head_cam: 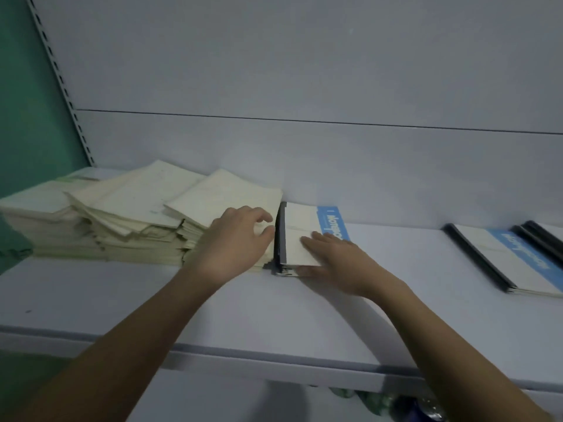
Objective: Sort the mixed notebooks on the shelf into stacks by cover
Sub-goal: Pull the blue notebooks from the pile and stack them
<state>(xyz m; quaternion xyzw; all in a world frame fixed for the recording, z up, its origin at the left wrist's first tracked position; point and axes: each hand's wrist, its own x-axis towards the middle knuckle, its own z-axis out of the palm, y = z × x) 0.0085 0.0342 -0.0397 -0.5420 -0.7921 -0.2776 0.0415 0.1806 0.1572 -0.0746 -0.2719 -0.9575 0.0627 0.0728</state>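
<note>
- I take the black-spined stack point(297, 239) as my landmark: a short pile of white notebooks with a blue band on the cover, lying flat on the pale shelf point(213, 300) close to the back panel point(304, 71).
- My right hand point(338, 263) lies palm down on the top cover of that stack, at its near right corner. Its fingers point(316, 240) are straight and spread flat on the cover, gripping nothing; the thumb runs along the stack's near edge.
- My left hand point(234, 242) sits just left of the stack, over the right end of the cream notebooks point(137, 217). Its fingers are curled, with the tips right against the stack's black spine. I cannot tell whether they pinch a cream notebook or only press against the spine.
- The cream notebooks spread leftward from the landmark in loose, fanned heaps, skewed at different angles, reaching almost to the slotted upright point(58, 83) at the shelf's left end. Their right edge touches the landmark stack.
- Well to the right of the landmark, apart from it, lie more blue-banded notebooks point(515, 263) with black spines, partly overlapping, running out of view at the right edge.
- Left of the upright, a green wall point(24, 102) shows.
</note>
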